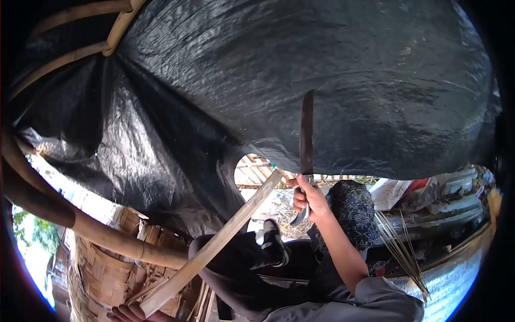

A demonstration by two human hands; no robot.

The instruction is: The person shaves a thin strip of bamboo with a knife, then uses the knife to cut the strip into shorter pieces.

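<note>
My right hand (309, 197) is wrapped round the handle of a long machete (307, 131), whose dark blade points up in front of the black tarp. At the lower left, my left hand (131, 313) holds the lower end of a long pale strip of split bamboo (214, 244). The strip slants up to the right, over my leg, and its upper end lies just left of my right hand, near the machete's handle.
Black tarp (375, 107) hangs low ahead. Bamboo poles (118, 249) cross the left side, beside woven baskets (102, 268). Thin sticks (402, 249), a patterned dark cloth (351, 214) and a small red cup (379, 268) are at the right. A shoe (273, 241) shows below the tarp.
</note>
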